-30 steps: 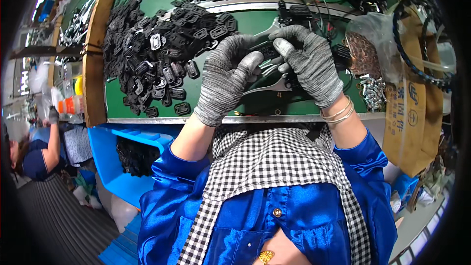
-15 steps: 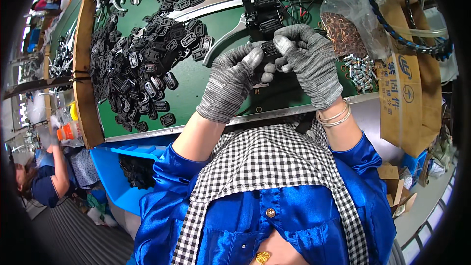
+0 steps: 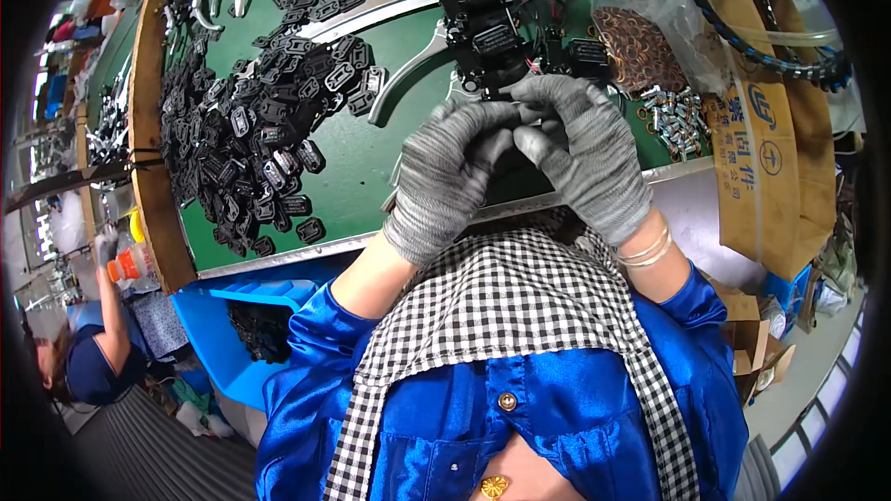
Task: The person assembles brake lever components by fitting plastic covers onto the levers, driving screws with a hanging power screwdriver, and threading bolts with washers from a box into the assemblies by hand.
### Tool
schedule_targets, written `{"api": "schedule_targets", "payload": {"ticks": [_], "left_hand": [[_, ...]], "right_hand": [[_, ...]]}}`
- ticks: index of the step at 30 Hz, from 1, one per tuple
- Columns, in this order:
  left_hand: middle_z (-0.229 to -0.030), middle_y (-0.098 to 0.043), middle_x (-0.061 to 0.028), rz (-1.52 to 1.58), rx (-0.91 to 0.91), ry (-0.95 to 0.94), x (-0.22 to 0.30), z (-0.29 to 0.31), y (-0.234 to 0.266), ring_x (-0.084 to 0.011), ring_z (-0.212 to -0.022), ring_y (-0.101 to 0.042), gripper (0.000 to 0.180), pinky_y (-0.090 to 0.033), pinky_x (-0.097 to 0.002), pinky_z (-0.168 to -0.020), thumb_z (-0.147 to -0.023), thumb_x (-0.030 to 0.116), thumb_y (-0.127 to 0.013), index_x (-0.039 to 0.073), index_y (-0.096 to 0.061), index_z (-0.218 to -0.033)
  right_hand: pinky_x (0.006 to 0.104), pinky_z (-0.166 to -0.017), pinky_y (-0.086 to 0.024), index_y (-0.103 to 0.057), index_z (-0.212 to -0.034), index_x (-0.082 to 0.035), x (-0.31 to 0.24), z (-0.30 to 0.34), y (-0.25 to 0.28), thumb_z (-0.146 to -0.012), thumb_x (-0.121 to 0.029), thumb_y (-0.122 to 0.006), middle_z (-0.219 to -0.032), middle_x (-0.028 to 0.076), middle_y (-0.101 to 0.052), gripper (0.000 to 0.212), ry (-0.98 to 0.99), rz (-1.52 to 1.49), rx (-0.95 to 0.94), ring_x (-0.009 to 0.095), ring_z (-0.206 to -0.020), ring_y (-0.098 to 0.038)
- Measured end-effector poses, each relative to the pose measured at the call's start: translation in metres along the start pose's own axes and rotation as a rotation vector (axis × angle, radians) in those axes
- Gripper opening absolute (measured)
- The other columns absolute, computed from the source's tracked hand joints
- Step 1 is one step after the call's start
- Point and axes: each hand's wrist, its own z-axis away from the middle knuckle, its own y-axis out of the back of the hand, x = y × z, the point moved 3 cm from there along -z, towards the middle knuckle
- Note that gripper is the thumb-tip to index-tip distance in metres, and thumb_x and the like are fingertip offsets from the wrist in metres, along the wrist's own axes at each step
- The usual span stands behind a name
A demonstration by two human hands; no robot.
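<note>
Both my hands wear grey knit gloves and meet over the near edge of the green bench. My left hand is closed, its fingers bent towards the right hand. My right hand is closed too, thumb and fingertips pinched against the left ones. What they hold is mostly hidden; something dark shows between them. A silver tip sticks out beside the left hand's heel, perhaps a lever's end. Just beyond the fingers lie black lever assemblies, one with a curved silver lever.
A big heap of black oval plates covers the bench's left. On the right are a bag of copper-coloured rings, silver bolts and a brown paper sack. A blue bin stands below. Another person works at far left.
The small black plate that showed between my fingers is now hidden. My hands have come lower and nearer me, their fingertips closer together. A silver tip now shows beside my left hand.
</note>
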Motion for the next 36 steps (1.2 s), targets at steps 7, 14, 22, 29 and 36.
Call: {"api": "schedule_targets", "payload": {"ticks": [7, 14, 22, 29, 36], "left_hand": [[-0.096, -0.067, -0.0131, -0.027, 0.080, 0.071, -0.011, 0.022, -0.007, -0.0239, -0.085, -0.067, 0.036, -0.055, -0.0345, -0.078, -0.082, 0.013, -0.076, 0.002, -0.063, -0.114], [-0.103, -0.060, -0.0154, -0.269, 0.183, 0.012, -0.019, 0.009, -0.010, -0.0239, -0.091, -0.064, 0.040, -0.056, -0.0328, -0.081, -0.080, 0.011, -0.077, 0.001, -0.062, -0.116], [-0.108, -0.057, -0.0203, -0.265, 0.144, -0.075, -0.023, 0.008, -0.027, -0.0334, -0.095, -0.061, 0.049, -0.055, -0.0390, -0.079, -0.076, 0.018, -0.078, 0.005, -0.061, -0.120], [-0.109, -0.052, -0.0199, -0.319, 0.111, -0.021, -0.021, 0.005, -0.033, -0.0338, -0.094, -0.060, 0.050, -0.054, -0.0388, -0.079, -0.075, 0.019, -0.078, 0.006, -0.061, -0.120], [-0.108, -0.052, -0.0194, -0.370, 0.145, 0.031, -0.013, 0.001, -0.040, -0.0331, -0.099, -0.056, 0.055, -0.050, -0.0396, -0.087, -0.075, 0.032, -0.081, 0.007, -0.063, -0.121]], "right_hand": [[0.0279, -0.075, -0.054, -0.055, -0.129, -0.007, 0.013, 0.017, 0.021, -0.085, -0.003, -0.063, -0.100, 0.008, -0.064, 0.045, 0.243, 0.030, -0.274, 0.016, -0.081, -0.063], [0.0203, -0.057, -0.051, -0.061, -0.107, -0.006, 0.033, -0.007, 0.007, -0.088, -0.008, -0.066, -0.086, 0.006, -0.066, 0.021, -0.480, -0.377, 0.043, 0.009, -0.064, -0.062], [0.0283, -0.066, -0.052, -0.065, -0.096, -0.006, 0.036, -0.005, -0.005, -0.083, -0.013, -0.071, -0.086, 0.007, -0.065, 0.016, -0.225, 0.060, 0.055, 0.014, -0.072, -0.062], [0.0312, -0.067, -0.052, -0.063, -0.097, -0.006, 0.040, 0.002, -0.008, -0.082, -0.020, -0.072, -0.088, 0.008, -0.061, 0.022, -0.160, 0.171, 0.153, 0.018, -0.074, -0.060], [0.0274, -0.074, -0.052, -0.061, -0.108, -0.004, -0.004, -0.063, 0.106, -0.086, -0.028, -0.072, -0.094, 0.005, -0.067, 0.034, 0.257, 0.291, 0.582, 0.014, -0.082, -0.063]]}}
